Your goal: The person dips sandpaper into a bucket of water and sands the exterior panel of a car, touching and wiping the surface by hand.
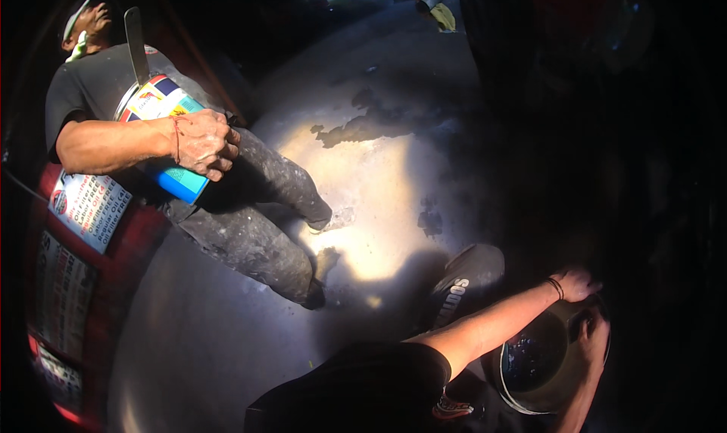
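At the lower right, a light-coloured bucket (522, 409) holds dark liquid with bubbles or specks on it. My left hand (574, 285), with a dark band at the wrist, reaches across to the bucket's far side with fingers curled. My right hand (594, 330) is bent at the bucket's inner right side, just below the left. Between the two hands lies deep shadow, which hides what they grip. My left knee (473, 272), in dark trousers with pale lettering, is raised beside the bucket.
At left, a person in dusty dark clothes holds a blue-and-white can (182, 183) with a flat metal blade (136, 45) standing up from it. Printed signs (89, 206) hang on a red surface. Dark stains (367, 123) mark the floor. Another person's hand is near a yellow cloth (444, 18).
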Tool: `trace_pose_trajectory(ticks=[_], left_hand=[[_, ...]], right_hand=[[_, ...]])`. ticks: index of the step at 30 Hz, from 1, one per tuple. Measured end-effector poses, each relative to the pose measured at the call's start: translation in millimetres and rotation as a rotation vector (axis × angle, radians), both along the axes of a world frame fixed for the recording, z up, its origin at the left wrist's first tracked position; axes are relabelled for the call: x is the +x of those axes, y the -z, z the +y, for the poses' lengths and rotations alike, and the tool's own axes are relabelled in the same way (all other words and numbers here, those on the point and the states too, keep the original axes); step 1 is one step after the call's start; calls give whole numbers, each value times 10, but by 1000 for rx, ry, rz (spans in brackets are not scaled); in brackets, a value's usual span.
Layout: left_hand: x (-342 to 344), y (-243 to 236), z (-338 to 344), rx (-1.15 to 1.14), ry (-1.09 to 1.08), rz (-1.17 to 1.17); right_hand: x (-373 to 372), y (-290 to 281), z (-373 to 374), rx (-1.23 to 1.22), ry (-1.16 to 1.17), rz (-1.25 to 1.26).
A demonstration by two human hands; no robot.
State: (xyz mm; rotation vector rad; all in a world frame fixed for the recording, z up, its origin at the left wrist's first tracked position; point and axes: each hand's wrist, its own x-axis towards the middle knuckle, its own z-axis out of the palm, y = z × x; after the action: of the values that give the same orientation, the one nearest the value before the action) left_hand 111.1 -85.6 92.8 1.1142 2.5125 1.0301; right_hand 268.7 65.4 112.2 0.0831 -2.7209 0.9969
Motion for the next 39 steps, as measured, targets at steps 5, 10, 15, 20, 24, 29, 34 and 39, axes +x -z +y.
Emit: trace_pose_trajectory(ticks=[5, 10, 15, 20, 24, 29, 34, 39], left_hand=[[452, -80, 275, -95, 82, -181], [739, -238, 650, -103, 53, -163], [724, 42, 353, -170, -11, -30], [803, 18, 733, -152, 141, -31], [546, 383, 543, -104, 179, 0], [869, -305, 374, 246, 295, -223], [1786, -544, 160, 407, 615, -953], [2219, -442, 214, 423, 434, -1416]], right_hand=[[265, 1154, 489, 310, -91, -124], [59, 2395, 969, 998, -465, -655], [223, 2108, 72, 596, -767, -1127], [359, 932, 498, 243, -195, -856], [518, 158, 281, -136, -142, -425], [1030, -440, 374, -169, 0, -316], [1533, -260, 472, -160, -70, 66], [1906, -420, 473, -295, -35, 129]])
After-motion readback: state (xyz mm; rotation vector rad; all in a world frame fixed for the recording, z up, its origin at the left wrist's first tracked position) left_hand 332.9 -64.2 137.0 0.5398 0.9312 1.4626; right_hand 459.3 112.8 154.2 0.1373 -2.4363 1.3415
